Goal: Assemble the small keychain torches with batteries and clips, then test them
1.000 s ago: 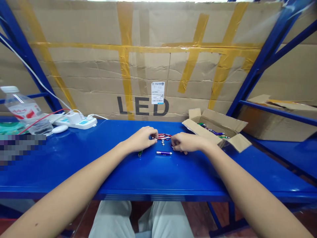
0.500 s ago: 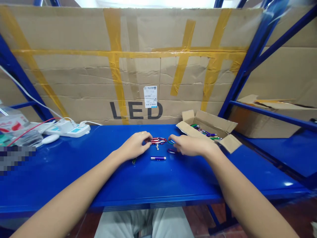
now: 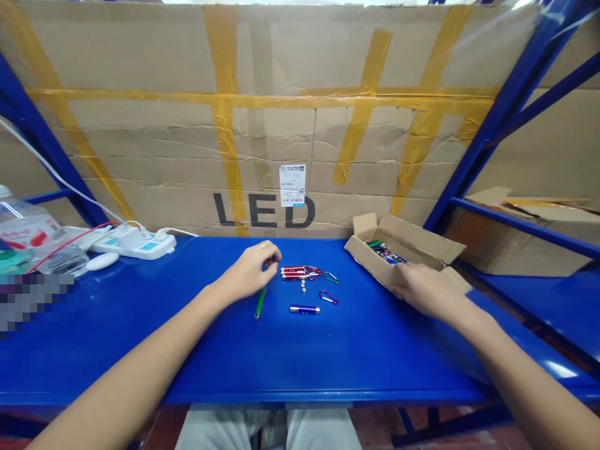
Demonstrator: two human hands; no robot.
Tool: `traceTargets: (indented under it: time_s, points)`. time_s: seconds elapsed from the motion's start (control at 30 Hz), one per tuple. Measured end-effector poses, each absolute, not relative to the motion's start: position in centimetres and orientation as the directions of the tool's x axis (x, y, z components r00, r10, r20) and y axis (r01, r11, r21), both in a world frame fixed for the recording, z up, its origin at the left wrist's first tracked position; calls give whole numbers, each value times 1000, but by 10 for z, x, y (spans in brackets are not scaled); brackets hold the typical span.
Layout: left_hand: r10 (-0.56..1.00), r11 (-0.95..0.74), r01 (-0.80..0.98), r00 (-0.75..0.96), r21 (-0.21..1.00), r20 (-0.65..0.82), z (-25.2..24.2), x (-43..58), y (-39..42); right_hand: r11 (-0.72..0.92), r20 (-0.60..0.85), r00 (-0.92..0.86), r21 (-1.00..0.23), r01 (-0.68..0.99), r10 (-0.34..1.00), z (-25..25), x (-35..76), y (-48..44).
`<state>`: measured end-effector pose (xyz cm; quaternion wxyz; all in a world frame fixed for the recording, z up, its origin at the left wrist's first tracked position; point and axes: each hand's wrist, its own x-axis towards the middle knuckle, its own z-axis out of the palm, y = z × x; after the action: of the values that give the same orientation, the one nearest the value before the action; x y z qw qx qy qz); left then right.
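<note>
1. Cardboard sheeting [image 3: 164, 162], brown, strapped with yellow tape and printed "LED", fills the background behind a smooth blue tabletop [image 3: 304, 356].
2. Open brown cardboard box [image 3: 419, 239] at the right, holding a jumble of coloured tubes; its raised flaps partly block the way in.
3. White power strip [image 3: 154, 247] and clear plastic bottle [image 3: 28, 225], at the far left, well apart from the work.
4. Right hand [image 3: 417, 287], blurred, at the box's near edge; its fingertips are hidden, so I cannot tell whether it grasps anything.
5. Left hand [image 3: 255, 265], fingers curled toward the thumb over the table; whether something is pinched inside cannot be told.
6. Slim tubes lie mid-table: glossy green [image 3: 259, 305] just beside the left hand, blue-purple [image 3: 304, 309] nearer the wearer, and a red bundle [image 3: 293, 273] behind. They look light, stiff and inclined to roll; a pinch around the middle should suit.
7. Purple carabiner clip [image 3: 328, 302], thin and probably springy, best lifted by its edge.
8. Small silver discs [image 3: 304, 289], beside the red bundle, likely slippery and easily scattered.
</note>
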<state>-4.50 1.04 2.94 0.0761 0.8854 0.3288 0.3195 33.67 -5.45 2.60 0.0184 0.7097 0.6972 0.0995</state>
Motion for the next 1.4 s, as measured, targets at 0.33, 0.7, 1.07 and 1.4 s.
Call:
traceTargets:
  time_s: [0.33, 0.7, 1.07, 1.4]
  points:
    - [703, -708, 548, 481, 447, 524, 28, -56, 32, 119, 288, -165, 171, 978, 943, 12, 309, -44]
    - [700, -713, 459, 502, 530, 507, 47, -27, 27, 495, 475, -584, 312, 811, 658, 6, 291, -13]
    - [645, -755, 546, 522, 363, 557, 71, 13, 71, 667, 452, -735, 336, 665, 506, 4, 246, 64]
    - [700, -676, 733, 602, 82, 385, 45, 31, 128, 669, 476, -713, 296, 681, 515, -16, 241, 77]
